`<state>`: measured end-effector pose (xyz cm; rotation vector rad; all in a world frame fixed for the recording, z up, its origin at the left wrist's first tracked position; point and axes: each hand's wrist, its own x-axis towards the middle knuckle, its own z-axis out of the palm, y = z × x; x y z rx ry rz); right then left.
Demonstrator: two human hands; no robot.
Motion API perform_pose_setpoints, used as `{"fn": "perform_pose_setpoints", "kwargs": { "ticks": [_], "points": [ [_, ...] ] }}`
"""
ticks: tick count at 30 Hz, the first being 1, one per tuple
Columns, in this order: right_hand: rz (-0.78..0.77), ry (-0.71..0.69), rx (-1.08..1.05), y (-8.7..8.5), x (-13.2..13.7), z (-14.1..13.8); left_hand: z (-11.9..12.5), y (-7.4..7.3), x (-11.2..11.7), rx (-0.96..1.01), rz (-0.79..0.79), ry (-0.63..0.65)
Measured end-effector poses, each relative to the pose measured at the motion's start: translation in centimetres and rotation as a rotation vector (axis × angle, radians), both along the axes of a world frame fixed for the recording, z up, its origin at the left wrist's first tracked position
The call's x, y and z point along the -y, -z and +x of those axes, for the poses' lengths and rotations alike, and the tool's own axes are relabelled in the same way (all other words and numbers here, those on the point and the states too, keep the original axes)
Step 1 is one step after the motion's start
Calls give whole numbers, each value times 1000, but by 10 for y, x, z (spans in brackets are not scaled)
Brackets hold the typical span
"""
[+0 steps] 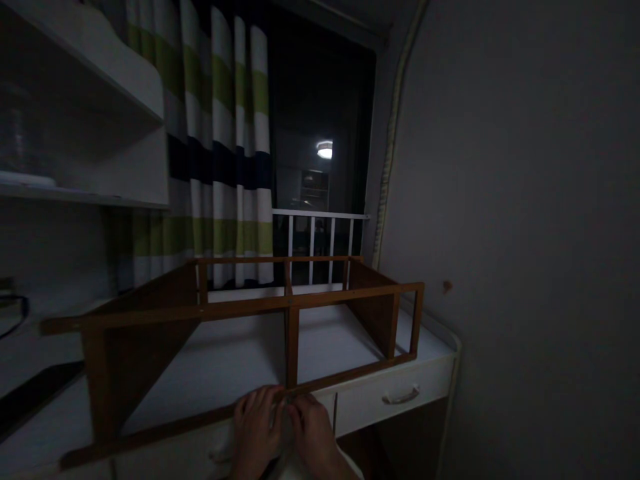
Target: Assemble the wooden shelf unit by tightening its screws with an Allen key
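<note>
A brown wooden shelf frame [240, 310] lies on a white desk [235, 360]; its open bays face up. Both my hands rest at the desk's front edge, against the frame's lower rail. My left hand [257, 427] lies with its fingers bent over a pale cloth-like thing [283, 427] that I cannot name. My right hand [313, 433] sits beside it, touching it, its fingers curled onto the same pale thing. The room is dim, so the exact grip is hard to see.
The desk has a drawer with a handle [400, 397] at the front right. A grey wall [525, 233] stands close on the right. A striped curtain [220, 147], a dark window with a white railing [320, 237] and a white wall shelf [85, 113] are behind.
</note>
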<state>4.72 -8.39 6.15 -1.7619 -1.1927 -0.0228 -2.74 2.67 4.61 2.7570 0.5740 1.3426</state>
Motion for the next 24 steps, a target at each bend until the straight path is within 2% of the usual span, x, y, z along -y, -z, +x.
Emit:
{"fn": "perform_pose_setpoints", "kwargs": {
  "ticks": [9, 14, 19, 24],
  "points": [
    [70, -30, 23, 5, 2, -21, 0, -5, 2, -32, -67, -6],
    [45, 27, 60, 14, 11, -25, -1, -6, 1, -29, -75, -5],
    [98, 42, 7, 24, 31, -13, -2, -8, 1, -16, -46, -5],
    [209, 238, -71, 22, 62, 24, -2, -4, -5, -41, -18, -9]
  ]
}}
